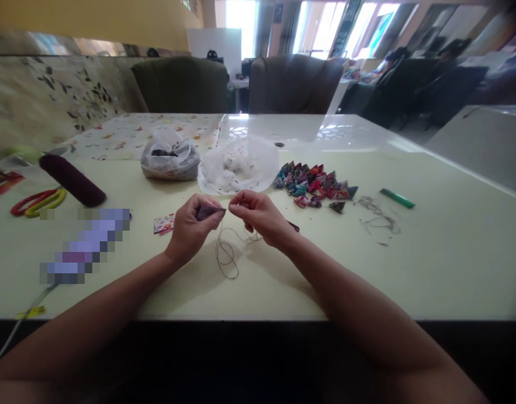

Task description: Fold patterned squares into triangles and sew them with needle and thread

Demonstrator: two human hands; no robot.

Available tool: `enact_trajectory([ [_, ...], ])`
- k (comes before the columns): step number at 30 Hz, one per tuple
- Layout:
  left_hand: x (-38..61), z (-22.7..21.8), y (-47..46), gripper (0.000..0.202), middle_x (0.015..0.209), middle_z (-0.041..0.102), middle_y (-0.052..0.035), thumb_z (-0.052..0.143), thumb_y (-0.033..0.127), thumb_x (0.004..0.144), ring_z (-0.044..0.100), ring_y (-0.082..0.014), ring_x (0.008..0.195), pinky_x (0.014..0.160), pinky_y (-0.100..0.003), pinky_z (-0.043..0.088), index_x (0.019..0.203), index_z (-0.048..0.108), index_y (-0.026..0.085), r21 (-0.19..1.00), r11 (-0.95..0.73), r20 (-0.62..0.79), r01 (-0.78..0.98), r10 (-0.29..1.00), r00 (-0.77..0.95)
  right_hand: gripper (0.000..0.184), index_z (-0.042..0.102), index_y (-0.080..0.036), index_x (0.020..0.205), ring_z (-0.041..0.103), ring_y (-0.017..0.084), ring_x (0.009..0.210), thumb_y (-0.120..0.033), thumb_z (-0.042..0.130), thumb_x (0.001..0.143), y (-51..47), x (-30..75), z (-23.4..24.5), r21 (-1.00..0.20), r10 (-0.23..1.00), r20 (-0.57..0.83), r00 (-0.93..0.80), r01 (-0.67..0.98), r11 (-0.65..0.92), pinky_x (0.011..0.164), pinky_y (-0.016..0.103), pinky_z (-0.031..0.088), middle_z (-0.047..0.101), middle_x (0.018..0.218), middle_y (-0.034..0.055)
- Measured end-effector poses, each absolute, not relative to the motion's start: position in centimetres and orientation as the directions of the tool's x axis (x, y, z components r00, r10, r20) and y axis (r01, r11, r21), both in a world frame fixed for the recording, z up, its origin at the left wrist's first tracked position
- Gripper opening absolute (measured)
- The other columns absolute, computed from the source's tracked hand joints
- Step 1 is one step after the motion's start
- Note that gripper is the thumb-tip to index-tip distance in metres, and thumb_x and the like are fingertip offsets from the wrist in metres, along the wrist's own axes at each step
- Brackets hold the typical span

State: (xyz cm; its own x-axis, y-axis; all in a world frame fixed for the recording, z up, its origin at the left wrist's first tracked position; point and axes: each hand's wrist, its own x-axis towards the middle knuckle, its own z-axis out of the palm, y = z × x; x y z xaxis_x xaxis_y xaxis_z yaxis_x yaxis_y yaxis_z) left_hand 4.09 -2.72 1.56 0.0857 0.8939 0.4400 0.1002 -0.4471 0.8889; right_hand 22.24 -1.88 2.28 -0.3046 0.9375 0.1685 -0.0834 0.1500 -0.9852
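My left hand [189, 224] is closed around a small dark purple-grey piece of fabric [208, 211], whose pointed tip sticks out to the right. Close beside that tip is my right hand [258, 216], its thumb and forefinger pinched together; whatever they hold is too small to make out. A long thread [226, 255] hangs from the fabric and loops on the table below both hands. Just left of my left hand lie flat floral fabric pieces [163, 224]. A dark object, partly hidden, shows behind my right wrist.
Behind my hands are a white plastic sheet [241, 168] with white stuffing and a tied plastic bag [169, 160]. Small folded fabric triangles [314, 182], loose threads [378, 216] and a green stick-like object [397, 198] lie right. Scissors [39, 203], a dark roll [73, 180] and a blurred-out device lie left.
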Motion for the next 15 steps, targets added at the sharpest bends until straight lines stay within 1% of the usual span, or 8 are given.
enact_trajectory([
  [3, 4.26, 1.8, -2.88, 0.028, 0.074, 0.066, 0.0, 0.083, 0.027, 0.072, 0.057, -0.0099, 0.059, 0.054, -0.023, 0.049, 0.083, 0.059, 0.018, 0.95, -0.31, 0.307, 0.021, 0.947, 0.092, 0.024, 0.061, -0.018, 0.08, 0.033, 0.006, 0.051, -0.037, 0.076, 0.08, -1.96, 22.04, 2.04, -0.977, 0.926, 0.202, -0.319, -0.003, 0.212, 0.044, 0.02, 0.024, 0.04, 0.059, -0.0073],
  [5, 4.28, 1.83, -2.82, 0.031, 0.073, 0.065, 0.0007, 0.085, 0.026, 0.069, 0.058, -0.0099, 0.06, 0.056, -0.022, 0.049, 0.085, 0.06, 0.018, 0.969, -0.247, 0.248, -0.026, 0.964, 0.099, 0.022, 0.059, -0.018, 0.077, 0.035, 0.007, 0.053, -0.035, 0.073, 0.082, -2.08, 21.96, 2.05, -0.975, 0.928, 0.204, -0.311, 0.017, 0.22, 0.045, 0.02, 0.024, 0.042, 0.06, -0.0062],
  [7, 4.27, 1.77, -2.7, 0.033, 0.075, 0.065, 0.0005, 0.086, 0.026, 0.068, 0.059, -0.0102, 0.062, 0.057, -0.023, 0.05, 0.088, 0.061, 0.018, 0.978, -0.186, 0.196, -0.09, 0.974, 0.115, 0.023, 0.058, -0.018, 0.075, 0.037, 0.007, 0.053, -0.035, 0.07, 0.082, -2.18, 21.92, 2.13, -0.979, 0.932, 0.189, -0.309, 0.009, 0.201, 0.045, 0.021, 0.026, 0.046, 0.062, -0.0051],
  [10, 4.26, 1.64, -2.54, 0.034, 0.073, 0.064, 0.0011, 0.086, 0.026, 0.066, 0.058, -0.01, 0.062, 0.056, -0.022, 0.048, 0.088, 0.062, 0.018, 0.982, -0.109, 0.13, -0.155, 0.983, 0.131, 0.024, 0.055, -0.019, 0.075, 0.037, 0.006, 0.05, -0.036, 0.07, 0.082, -2.28, 21.83, 2.24, -0.989, 0.937, 0.14, -0.32, -0.004, 0.147, 0.043, 0.021, 0.027, 0.046, 0.063, -0.0053],
  [12, 4.27, 1.63, -2.5, 0.035, 0.073, 0.063, 0.0014, 0.087, 0.025, 0.065, 0.058, -0.0098, 0.062, 0.056, -0.022, 0.048, 0.088, 0.061, 0.018, 0.983, -0.075, 0.094, -0.17, 0.99, 0.107, 0.023, 0.054, -0.02, 0.08, 0.036, 0.006, 0.048, -0.038, 0.067, 0.086, -2.37, 21.72, 2.27, -0.994, 0.944, 0.103, -0.313, -0.009, 0.105, 0.042, 0.021, 0.028, 0.043, 0.062, -0.0062],
  [15, 4.26, 1.73, -2.46, 0.039, 0.077, 0.065, 0.0009, 0.088, 0.024, 0.062, 0.059, -0.01, 0.067, 0.058, -0.021, 0.049, 0.09, 0.062, 0.017, 0.984, -0.055, 0.063, -0.17, 0.997, 0.041, 0.018, 0.049, -0.023, 0.09, 0.035, 0.008, 0.048, -0.04, 0.055, 0.094, -2.48, 21.64, 2.24, -0.998, 0.962, 0.063, -0.264, -0.037, 0.055, 0.044, 0.022, 0.031, 0.041, 0.063, -0.0071],
])
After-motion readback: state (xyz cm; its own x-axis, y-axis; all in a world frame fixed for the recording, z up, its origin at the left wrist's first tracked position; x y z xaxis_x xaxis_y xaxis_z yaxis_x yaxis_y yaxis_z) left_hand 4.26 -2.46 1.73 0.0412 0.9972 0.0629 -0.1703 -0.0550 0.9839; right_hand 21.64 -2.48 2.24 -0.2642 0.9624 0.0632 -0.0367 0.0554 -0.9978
